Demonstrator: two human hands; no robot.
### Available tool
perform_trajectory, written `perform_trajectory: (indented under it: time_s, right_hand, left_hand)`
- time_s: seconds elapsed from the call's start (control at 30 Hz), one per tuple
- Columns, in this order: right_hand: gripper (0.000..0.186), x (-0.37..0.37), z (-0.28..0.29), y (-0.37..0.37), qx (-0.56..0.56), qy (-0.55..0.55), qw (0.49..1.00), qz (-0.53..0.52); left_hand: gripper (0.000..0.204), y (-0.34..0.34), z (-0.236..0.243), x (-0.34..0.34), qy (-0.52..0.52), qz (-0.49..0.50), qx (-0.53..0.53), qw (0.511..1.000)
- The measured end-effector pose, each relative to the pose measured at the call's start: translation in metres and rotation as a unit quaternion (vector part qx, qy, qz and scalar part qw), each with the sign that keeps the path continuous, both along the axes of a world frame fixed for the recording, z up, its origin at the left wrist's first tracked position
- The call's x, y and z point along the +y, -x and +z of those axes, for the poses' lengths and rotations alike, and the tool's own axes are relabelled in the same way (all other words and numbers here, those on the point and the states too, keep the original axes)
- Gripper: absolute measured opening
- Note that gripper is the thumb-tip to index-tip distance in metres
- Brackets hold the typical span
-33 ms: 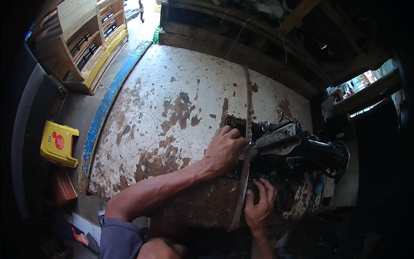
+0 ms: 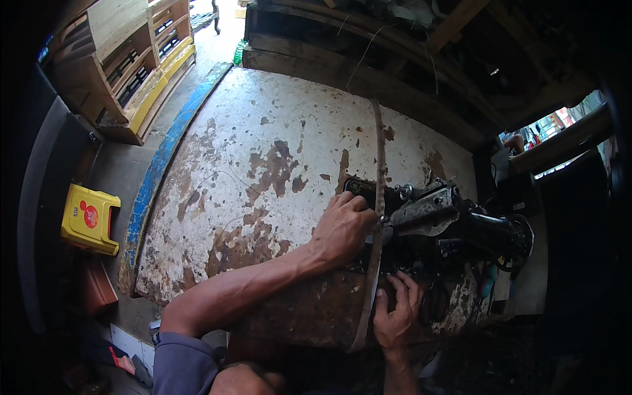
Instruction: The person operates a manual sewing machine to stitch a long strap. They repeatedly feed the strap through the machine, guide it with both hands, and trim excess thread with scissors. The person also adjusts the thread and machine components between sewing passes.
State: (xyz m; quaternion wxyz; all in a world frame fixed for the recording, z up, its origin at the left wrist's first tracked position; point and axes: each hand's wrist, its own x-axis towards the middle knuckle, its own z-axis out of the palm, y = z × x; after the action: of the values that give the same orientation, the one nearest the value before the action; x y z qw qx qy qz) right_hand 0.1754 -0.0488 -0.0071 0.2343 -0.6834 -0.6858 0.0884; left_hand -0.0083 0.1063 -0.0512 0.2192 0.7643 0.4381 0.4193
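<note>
A worn black sewing machine [image 2: 428, 212] stands at the right of a table [image 2: 263, 118] with peeling white paint. A long narrow brown strip [image 2: 380, 148] runs across the tabletop, passes the needle end of the machine and reaches the front edge. My left hand [image 2: 342, 225] is at the needle end, just left of the strip, with its fingers curled together; what they pinch, if anything, is hidden. My right hand [image 2: 397, 313] rests at the front of the table, right of the strip, fingers stretched out and slightly bent, nothing visible in them.
Blue paint marks the table's left edge [image 2: 172, 145]. On the floor to the left stand a yellow plastic stool [image 2: 89, 220] and a wooden shelf unit [image 2: 125, 66]. A dark wooden frame [image 2: 309, 59] lies along the far side. Something teal [image 2: 488, 281] sits near the machine's base.
</note>
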Motion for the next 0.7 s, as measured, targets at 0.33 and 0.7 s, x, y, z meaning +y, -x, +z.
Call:
perform_trajectory:
  time_s: [0.33, 0.7]
  right_hand:
    - [0.034, 0.016, 0.008, 0.002, 0.041, -0.008, 0.999, 0.001]
    - [0.018, 0.102, -0.010, -0.001, 0.046, -0.069, 0.996, 0.010]
  left_hand:
    - [0.010, -0.001, 0.004, 0.002, -0.001, 0.008, 0.006, 1.000]
    - [0.010, -0.001, 0.000, 0.005, -0.003, -0.003, 0.005, 1.000]
